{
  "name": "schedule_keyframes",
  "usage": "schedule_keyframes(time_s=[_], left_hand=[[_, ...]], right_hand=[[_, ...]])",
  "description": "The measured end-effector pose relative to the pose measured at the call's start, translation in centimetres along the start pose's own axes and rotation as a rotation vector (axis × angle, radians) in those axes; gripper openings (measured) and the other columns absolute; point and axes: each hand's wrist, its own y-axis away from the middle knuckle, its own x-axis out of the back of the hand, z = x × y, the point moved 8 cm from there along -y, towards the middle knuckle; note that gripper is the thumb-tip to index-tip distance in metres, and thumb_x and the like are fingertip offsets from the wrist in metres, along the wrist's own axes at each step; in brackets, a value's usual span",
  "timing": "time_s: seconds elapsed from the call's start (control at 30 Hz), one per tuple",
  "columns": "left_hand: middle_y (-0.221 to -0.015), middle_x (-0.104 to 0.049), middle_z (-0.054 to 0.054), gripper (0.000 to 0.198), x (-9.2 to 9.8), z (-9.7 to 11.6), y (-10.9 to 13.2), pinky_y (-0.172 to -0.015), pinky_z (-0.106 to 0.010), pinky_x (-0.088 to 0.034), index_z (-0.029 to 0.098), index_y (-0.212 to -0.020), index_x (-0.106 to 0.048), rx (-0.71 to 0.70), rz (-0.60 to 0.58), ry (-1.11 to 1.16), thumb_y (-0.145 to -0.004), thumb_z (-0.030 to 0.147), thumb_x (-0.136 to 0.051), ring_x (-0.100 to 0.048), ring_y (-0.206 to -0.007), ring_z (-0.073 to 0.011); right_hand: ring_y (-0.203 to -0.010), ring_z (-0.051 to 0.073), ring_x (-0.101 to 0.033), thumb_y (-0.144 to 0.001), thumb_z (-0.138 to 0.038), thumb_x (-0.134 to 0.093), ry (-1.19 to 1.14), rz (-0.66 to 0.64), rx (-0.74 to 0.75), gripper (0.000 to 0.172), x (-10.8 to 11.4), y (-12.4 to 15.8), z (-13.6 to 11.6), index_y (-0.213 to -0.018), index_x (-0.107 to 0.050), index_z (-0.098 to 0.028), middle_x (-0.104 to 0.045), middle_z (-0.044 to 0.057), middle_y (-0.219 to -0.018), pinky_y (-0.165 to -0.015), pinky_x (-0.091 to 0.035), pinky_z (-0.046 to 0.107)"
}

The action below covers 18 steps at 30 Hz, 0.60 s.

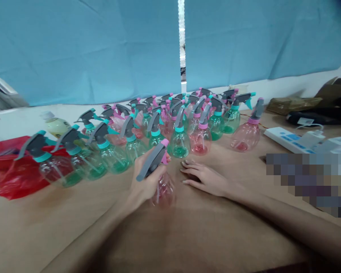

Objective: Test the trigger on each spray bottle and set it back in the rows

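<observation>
My left hand [147,178] is wrapped round the neck of a pink spray bottle [166,191] with a grey trigger head and pink nozzle. The bottle stands upright or nearly so on the wooden table [210,231]. To its right, my right hand [206,178] lies palm down on the tabletop, its fingers stretched out and nothing in it. Just beyond the hands are a green spray bottle [180,142] and another pink spray bottle [200,140]. A further pink spray bottle [246,134] stands apart on the right.
Several green and pink spray bottles [113,155] crowd the back and left of the table. A red plastic bag [19,182] and a pale capped bottle [55,125] are at far left. On the right lie a white power strip [284,140] with plugs and a cardboard box [292,104].
</observation>
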Motion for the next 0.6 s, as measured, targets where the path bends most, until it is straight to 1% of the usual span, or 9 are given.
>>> schedule_keyframes(time_s=[0.1, 0.2, 0.27, 0.3, 0.37, 0.43, 0.53, 0.6], left_hand=[[-0.077, -0.065, 0.000, 0.012, -0.6, 0.2, 0.0, -0.064, -0.030, -0.048, 0.022, -0.080, -0.063, 0.011, -0.018, 0.037, -0.071, 0.019, -0.054, -0.059, -0.068, -0.0179], [-0.080, -0.065, 0.001, 0.022, -1.3, 0.5, -0.5, -0.062, -0.029, -0.046, 0.024, -0.090, -0.064, 0.020, -0.018, 0.015, -0.072, 0.018, -0.053, -0.056, -0.067, -0.0163], [-0.078, -0.064, 0.002, 0.028, -2.1, 0.6, -0.9, -0.062, -0.027, -0.045, 0.025, -0.099, -0.063, 0.038, -0.013, 0.024, -0.075, 0.018, -0.053, -0.056, -0.068, -0.0155], [-0.077, -0.063, 0.002, 0.027, -2.6, 0.7, -1.2, -0.062, -0.027, -0.045, 0.024, -0.101, -0.062, 0.045, -0.010, 0.041, -0.076, 0.019, -0.054, -0.056, -0.068, -0.0154], [-0.078, -0.062, 0.002, 0.025, -4.1, 1.1, -1.6, -0.063, -0.026, -0.046, 0.022, -0.102, -0.061, 0.038, -0.019, 0.086, -0.079, 0.023, -0.055, -0.056, -0.069, -0.0151], [-0.086, -0.063, 0.000, 0.025, -6.0, 1.8, -2.0, -0.070, -0.028, -0.047, 0.021, -0.105, -0.060, -0.003, -0.034, 0.123, -0.080, 0.026, -0.057, -0.058, -0.073, -0.0149], [-0.100, -0.063, -0.003, 0.029, -9.4, 3.6, -2.5, -0.083, -0.033, -0.047, 0.021, -0.108, -0.057, -0.091, -0.029, 0.169, -0.081, 0.030, -0.061, -0.060, -0.085, -0.0167], [-0.108, -0.062, -0.006, 0.032, -12.1, 5.0, -2.8, -0.091, -0.036, -0.044, 0.022, -0.111, -0.054, -0.146, -0.081, 0.183, -0.082, 0.032, -0.061, -0.059, -0.097, -0.0196]], right_hand=[[-0.124, 0.026, -0.050, -0.090, -0.052, -0.047, -0.047, -0.044, -0.010, 0.050, 0.8, 0.3, -0.5, -0.129, -0.053, -0.021, -0.055, 0.010, -0.134, -0.103, -0.042, 0.045], [-0.122, 0.027, -0.051, -0.085, -0.057, -0.052, -0.112, -0.068, -0.017, 0.059, 2.3, 1.1, -1.4, -0.134, -0.048, -0.024, -0.054, 0.008, -0.135, -0.101, -0.043, 0.045], [-0.121, 0.028, -0.052, -0.082, -0.061, -0.054, -0.143, -0.051, -0.047, 0.066, 3.5, 1.9, -1.8, -0.136, -0.045, -0.026, -0.055, 0.008, -0.134, -0.100, -0.043, 0.046], [-0.121, 0.029, -0.052, -0.080, -0.062, -0.055, -0.151, -0.034, -0.074, 0.069, 4.1, 2.4, -1.9, -0.137, -0.043, -0.026, -0.054, 0.008, -0.134, -0.099, -0.044, 0.047], [-0.120, 0.030, -0.053, -0.078, -0.063, -0.057, -0.164, 0.012, -0.125, 0.073, 5.2, 3.2, -2.0, -0.138, -0.041, -0.025, -0.054, 0.010, -0.135, -0.098, -0.044, 0.048], [-0.118, 0.031, -0.054, -0.075, -0.064, -0.060, -0.184, 0.066, -0.165, 0.077, 6.2, 3.9, -2.0, -0.137, -0.040, -0.024, -0.054, 0.011, -0.134, -0.094, -0.047, 0.047], [-0.113, 0.031, -0.057, -0.072, -0.063, -0.064, -0.215, 0.170, -0.192, 0.081, 7.3, 4.7, -1.7, -0.137, -0.037, -0.023, -0.056, 0.012, -0.128, -0.088, -0.050, 0.046], [-0.110, 0.031, -0.057, -0.073, -0.060, -0.065, -0.215, 0.250, -0.200, 0.081, 8.1, 5.4, -1.2, -0.137, -0.035, -0.021, -0.056, 0.014, -0.126, -0.087, -0.050, 0.046]])
